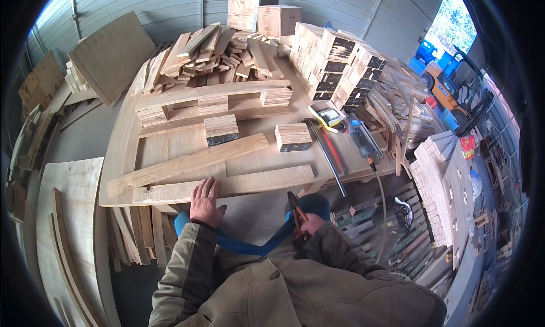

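Note:
My left hand (206, 202) lies with fingers stretched out on a long pale wooden board (255, 180) along the near edge of the plywood-topped table. In my right hand (310, 225), near my lap and just off that edge, is a pair of pliers with orange-red handles (300, 217); its dark head points up toward the board. A second board (187, 163) lies slantwise behind the first. Farther back, a wooden pallet frame (213, 103) has boards joined by blocks. Two loose blocks (221, 129) sit between the frame and the boards.
To the right on the table lie a long-shafted metal tool (328, 159), a red bar (333, 151), a nail gun (363, 142) with a hose, and a yellow-and-white box (328, 117). Stacked blocks (326, 65) and piled slats (216, 57) stand behind. A forklift (443, 85) is at far right.

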Demonstrator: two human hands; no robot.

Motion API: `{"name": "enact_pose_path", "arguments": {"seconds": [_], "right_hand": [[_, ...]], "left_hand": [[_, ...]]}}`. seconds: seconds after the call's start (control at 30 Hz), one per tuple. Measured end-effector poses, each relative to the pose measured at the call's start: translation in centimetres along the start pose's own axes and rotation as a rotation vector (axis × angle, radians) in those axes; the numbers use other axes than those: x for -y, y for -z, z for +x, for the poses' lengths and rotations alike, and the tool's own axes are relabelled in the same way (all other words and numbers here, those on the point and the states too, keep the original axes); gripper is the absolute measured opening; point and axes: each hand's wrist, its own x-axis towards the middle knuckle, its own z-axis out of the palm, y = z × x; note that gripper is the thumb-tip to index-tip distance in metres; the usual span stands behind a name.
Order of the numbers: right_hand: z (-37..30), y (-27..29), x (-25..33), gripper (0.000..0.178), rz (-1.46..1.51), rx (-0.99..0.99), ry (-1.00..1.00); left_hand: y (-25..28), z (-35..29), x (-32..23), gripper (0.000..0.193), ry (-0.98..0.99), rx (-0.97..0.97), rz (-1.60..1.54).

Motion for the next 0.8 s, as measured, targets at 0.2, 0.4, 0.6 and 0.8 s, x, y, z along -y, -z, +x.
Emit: {"name": "enact_pose_path", "arguments": {"seconds": [0.2,0.4,0.6,0.8], "right_hand": [[1.6,0.0,-0.8,0.045,-0.004,0.007,-0.007],[2.1,0.8,-2.0,0.044,0.075,0.002,-0.009],[2.7,1.2,-2.3,0.045,0.079,0.028,0.01],[3.0,1.5,-2.2,0.045,0.113,0.079,0.036]], "left_hand": [[0.1,0.1,-0.2,0.094,0.016,0.028,0.019],[-0.3,0.3,-0.8,0.095,0.059,0.022,0.05],[-1.1,0.2,-1.0,0.097,0.069,-0.008,0.077],[-1.7,0.1,-0.9,0.1,0.069,-0.03,0.086]]}}
